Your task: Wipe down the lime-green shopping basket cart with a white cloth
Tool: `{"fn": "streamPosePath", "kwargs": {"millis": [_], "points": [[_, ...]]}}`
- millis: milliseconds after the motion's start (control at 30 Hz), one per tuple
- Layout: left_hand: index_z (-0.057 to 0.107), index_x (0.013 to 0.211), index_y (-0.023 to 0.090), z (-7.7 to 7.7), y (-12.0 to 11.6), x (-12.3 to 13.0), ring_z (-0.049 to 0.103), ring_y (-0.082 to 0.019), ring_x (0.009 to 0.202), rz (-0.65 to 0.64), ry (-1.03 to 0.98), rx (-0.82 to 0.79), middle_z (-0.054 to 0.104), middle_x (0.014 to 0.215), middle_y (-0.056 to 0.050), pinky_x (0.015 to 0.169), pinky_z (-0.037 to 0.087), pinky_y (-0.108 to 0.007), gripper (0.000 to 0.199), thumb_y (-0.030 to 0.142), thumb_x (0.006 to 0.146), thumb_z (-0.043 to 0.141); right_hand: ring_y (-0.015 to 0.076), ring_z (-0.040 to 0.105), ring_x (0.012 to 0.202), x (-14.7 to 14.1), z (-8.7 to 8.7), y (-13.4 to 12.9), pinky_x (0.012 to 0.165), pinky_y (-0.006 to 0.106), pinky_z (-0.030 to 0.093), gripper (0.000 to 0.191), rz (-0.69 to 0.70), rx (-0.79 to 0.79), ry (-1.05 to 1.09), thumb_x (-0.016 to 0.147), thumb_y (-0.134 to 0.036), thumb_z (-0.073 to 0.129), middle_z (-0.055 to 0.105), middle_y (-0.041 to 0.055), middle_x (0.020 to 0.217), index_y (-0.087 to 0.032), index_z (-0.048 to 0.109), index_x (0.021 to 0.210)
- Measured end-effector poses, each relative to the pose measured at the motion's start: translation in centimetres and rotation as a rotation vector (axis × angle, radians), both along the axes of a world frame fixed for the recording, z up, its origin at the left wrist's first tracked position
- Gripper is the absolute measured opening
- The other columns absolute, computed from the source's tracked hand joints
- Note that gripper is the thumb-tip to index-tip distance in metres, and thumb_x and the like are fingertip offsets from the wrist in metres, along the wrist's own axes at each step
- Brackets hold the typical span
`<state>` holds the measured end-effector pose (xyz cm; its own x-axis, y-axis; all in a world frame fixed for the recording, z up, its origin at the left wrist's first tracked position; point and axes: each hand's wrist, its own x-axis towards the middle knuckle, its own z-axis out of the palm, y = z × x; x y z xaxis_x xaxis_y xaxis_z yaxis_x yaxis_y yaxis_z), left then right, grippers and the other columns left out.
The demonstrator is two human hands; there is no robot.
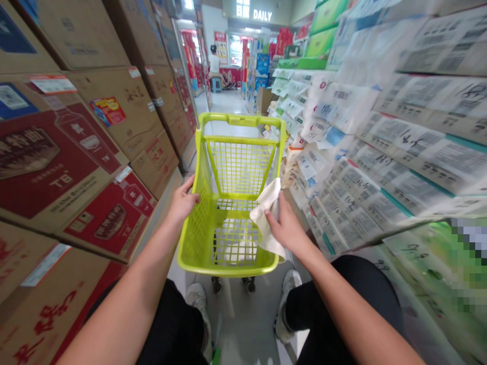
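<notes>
A lime-green plastic shopping basket cart (238, 271) stands between my feet, its grid floor and back wall showing. With fingers wrapped over the left side wall, my left hand (183, 200) grips the cart. My right hand (283, 220) holds a cream-white cloth (266, 213) against the right side wall, the thumb on the inner side. Part of the cloth hangs down inside the basket, and a corner sticks up above the rim. The fingers behind the right wall are hidden.
Stacked cardboard cartons (91, 137) rise close on the left. Packs of tissue paper (399, 147) are piled close on the right. The tiled aisle floor (228, 101) runs ahead to a person (214, 61) near a blue stool (216, 84). Two small dark casters (216, 285) show under the cart.
</notes>
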<state>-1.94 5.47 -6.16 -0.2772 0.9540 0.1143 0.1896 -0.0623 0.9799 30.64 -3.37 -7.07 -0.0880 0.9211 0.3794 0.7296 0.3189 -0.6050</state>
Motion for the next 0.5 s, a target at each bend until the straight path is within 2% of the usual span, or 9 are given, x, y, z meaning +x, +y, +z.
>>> {"fn": "streamPosePath", "kwargs": {"millis": [100,167,267,367,500], "points": [[0.057,0.148,0.021,0.3,-1.3,1.5,0.061,-0.031,0.131,0.002,0.016,-0.002,0.065,0.142,-0.004,0.100,0.059,-0.035,0.091,0.003,0.058,0.056,0.0365,0.044,0.146,0.2,0.4,1.4,0.118,0.057,0.039,0.073,-0.030,-0.062,-0.007,0.102,-0.038,0.036,0.042,0.0256,0.159,-0.007,0.016,0.165],[0.054,0.151,0.021,0.6,-2.2,2.4,0.065,-0.031,0.124,-0.009,0.020,-0.029,0.065,0.142,-0.006,0.095,0.061,-0.035,0.092,0.003,0.060,0.056,0.0377,0.050,0.141,1.0,0.7,3.1,0.116,0.057,0.042,0.072,-0.057,-0.111,-0.019,0.100,-0.033,0.037,0.047,0.0247,0.156,-0.007,0.017,0.165],[0.048,0.154,0.020,1.0,-3.5,3.5,0.069,-0.030,0.116,-0.061,0.032,-0.059,0.061,0.148,-0.008,0.090,0.063,-0.038,0.093,0.004,0.063,0.054,0.0391,0.053,0.138,2.0,1.6,5.9,0.114,0.055,0.042,0.075,-0.150,-0.186,-0.063,0.100,-0.028,0.037,0.045,0.0266,0.157,-0.005,0.008,0.166],[0.050,0.153,0.021,0.9,-4.3,4.5,0.068,-0.030,0.119,-0.107,0.041,-0.017,0.060,0.149,-0.007,0.090,0.063,-0.039,0.090,0.004,0.064,0.052,0.0388,0.049,0.142,2.4,2.9,8.5,0.116,0.048,0.039,0.078,-0.238,-0.195,-0.117,0.102,-0.025,0.036,0.037,0.0290,0.161,-0.003,-0.004,0.165],[0.050,0.151,0.021,1.1,-4.4,5.7,0.063,-0.031,0.127,-0.146,0.096,0.049,0.064,0.142,-0.007,0.100,0.059,-0.045,0.084,0.006,0.069,0.053,0.0396,0.057,0.133,2.9,4.7,11.2,0.110,0.046,0.043,0.082,-0.342,-0.256,-0.179,0.103,-0.027,0.040,0.048,0.0267,0.154,-0.011,-0.010,0.166]]}}
